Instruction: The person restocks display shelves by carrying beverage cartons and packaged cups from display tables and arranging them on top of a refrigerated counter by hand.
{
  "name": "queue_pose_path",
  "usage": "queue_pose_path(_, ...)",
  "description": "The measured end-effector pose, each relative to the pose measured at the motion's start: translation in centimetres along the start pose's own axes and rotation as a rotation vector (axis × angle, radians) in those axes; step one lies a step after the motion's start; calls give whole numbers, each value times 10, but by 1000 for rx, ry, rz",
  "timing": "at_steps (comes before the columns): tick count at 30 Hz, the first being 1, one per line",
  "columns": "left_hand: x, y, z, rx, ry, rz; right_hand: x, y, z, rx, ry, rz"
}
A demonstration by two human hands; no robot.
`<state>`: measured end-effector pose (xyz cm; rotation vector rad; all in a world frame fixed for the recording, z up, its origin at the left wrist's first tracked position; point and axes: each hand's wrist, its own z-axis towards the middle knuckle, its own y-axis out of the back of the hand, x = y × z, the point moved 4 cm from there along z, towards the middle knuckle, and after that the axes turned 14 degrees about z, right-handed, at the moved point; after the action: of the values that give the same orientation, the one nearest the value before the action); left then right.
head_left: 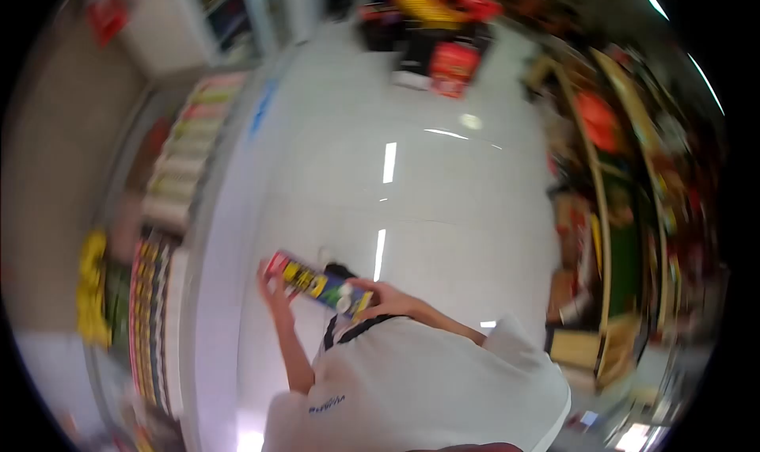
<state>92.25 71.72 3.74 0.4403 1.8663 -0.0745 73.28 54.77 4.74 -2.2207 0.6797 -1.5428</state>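
A long box [319, 286] with red, yellow, black and blue printing lies across the front of my body, tilted down to the right. My left hand [277, 284] grips its red end, fingers curled round the edge. At the blue and yellow end, my right hand [381, 300] holds the box from the side. The print is too blurred to read. Below the box is my white shirt [427, 381].
On the left, a low shelf holds rows of similar boxes [150, 325], pale packets [186, 155] and yellow packs [93, 286]. Shelving [602, 214] full of goods runs along the right. Stacked red, yellow and black goods [431, 32] stand on the glossy floor [332, 159] ahead.
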Motion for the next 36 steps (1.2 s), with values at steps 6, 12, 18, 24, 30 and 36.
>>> queue_pose_path(6,-39,65,66,-156,-56,-10,47,-40,115,198,32,-124)
queue_pose_path(12,-64,135,118,-376,31,40,62,-70,222,374,1,-124)
queue_pose_path(18,-83,204,184,-472,90,40,63,-126,305,280,10,-383)
queue_pose_path(24,-54,309,312,-346,-67,585,47,-183,399,136,211,-507)
queue_pose_path(30,-61,382,405,-126,-67,853,17,-226,485,45,426,-985)
queue_pose_path(36,-20,423,444,-47,-98,786,0,-244,534,64,287,-1048)
